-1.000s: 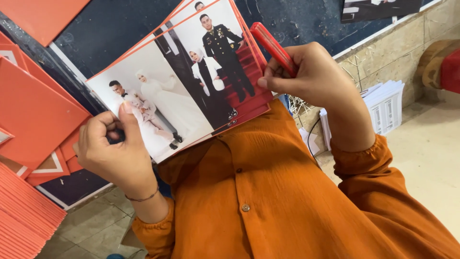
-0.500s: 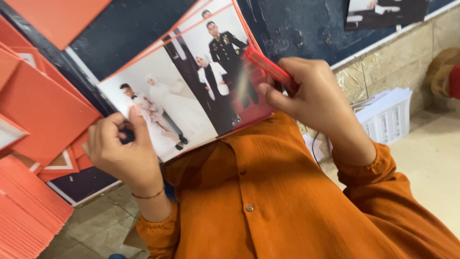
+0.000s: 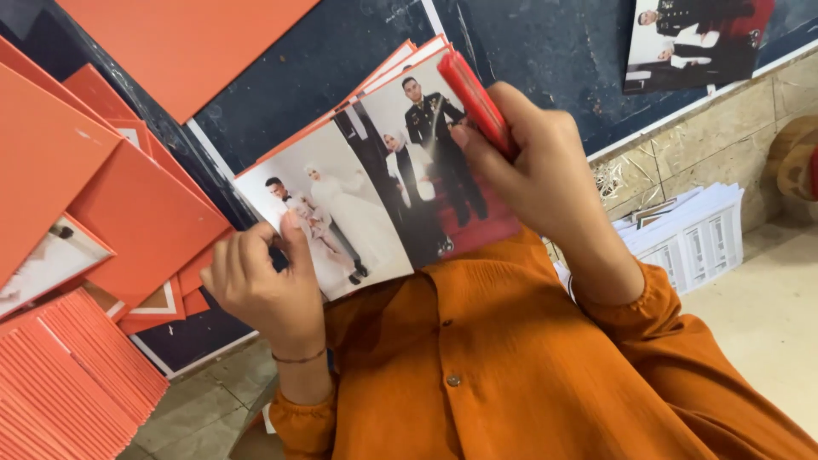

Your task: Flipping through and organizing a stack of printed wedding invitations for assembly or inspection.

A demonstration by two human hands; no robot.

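I hold a stack of glossy photo prints (image 3: 375, 187) with orange backing in front of my chest; the top print shows people in formal dress. My left hand (image 3: 268, 285) grips the stack's lower left corner, thumb on the picture. My right hand (image 3: 532, 170) is closed on a flat red strip-like tool (image 3: 477, 98) and presses it against the right part of the top print. Orange sleeves cover both my arms.
Orange cards and folders (image 3: 102, 196) lie fanned out on the dark table (image 3: 324, 77) at left, with a thick orange stack (image 3: 68, 383) at lower left. A loose photo (image 3: 690, 38) lies at top right. White printed sheets (image 3: 690, 234) are stacked on the floor at right.
The photo stack and both hands have shifted right in view. My right hand has slid the red tool inward onto the top print.
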